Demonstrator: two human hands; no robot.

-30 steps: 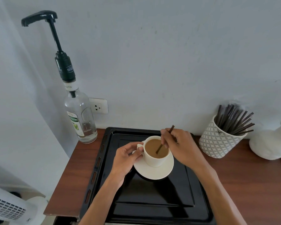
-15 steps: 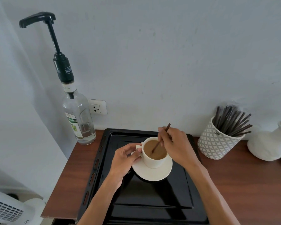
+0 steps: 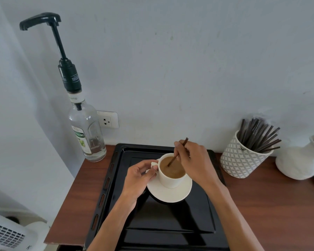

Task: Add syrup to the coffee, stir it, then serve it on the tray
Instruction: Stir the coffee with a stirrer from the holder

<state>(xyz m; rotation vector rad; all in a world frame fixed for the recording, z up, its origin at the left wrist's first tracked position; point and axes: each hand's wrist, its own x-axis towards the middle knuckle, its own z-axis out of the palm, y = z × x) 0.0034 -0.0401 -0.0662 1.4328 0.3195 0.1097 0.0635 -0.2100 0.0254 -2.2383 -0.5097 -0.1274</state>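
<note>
Two hands busy: my left grip (image 3: 140,175) pinches cup (image 3: 170,173) handle, right grip (image 3: 192,160) pinches stick (image 3: 177,153), tip swung left in coffee since 1 s ago. Cup w/ saucer (image 3: 170,193) already on tray (image 3: 170,229); stirring ongoing.

A white cup (image 3: 171,175) of milky coffee (image 3: 173,168) was set on a white saucer (image 3: 170,193) resting on a black tray (image 3: 116,187) on the wooden worktop (image 3: 272,200). The cup's handle was pinched by the left hand (image 3: 137,180). A dark stirring stick (image 3: 177,153) was held tilted by the right hand (image 3: 193,160), its lower end dipped in the coffee. A syrup bottle (image 3: 86,131) with a black pump was stood at the tray's far left corner, beside a wall socket (image 3: 108,119). A patterned holder (image 3: 240,159) full of dark sticks was placed right of the tray, with a white vase (image 3: 299,160) beyond it.
</note>
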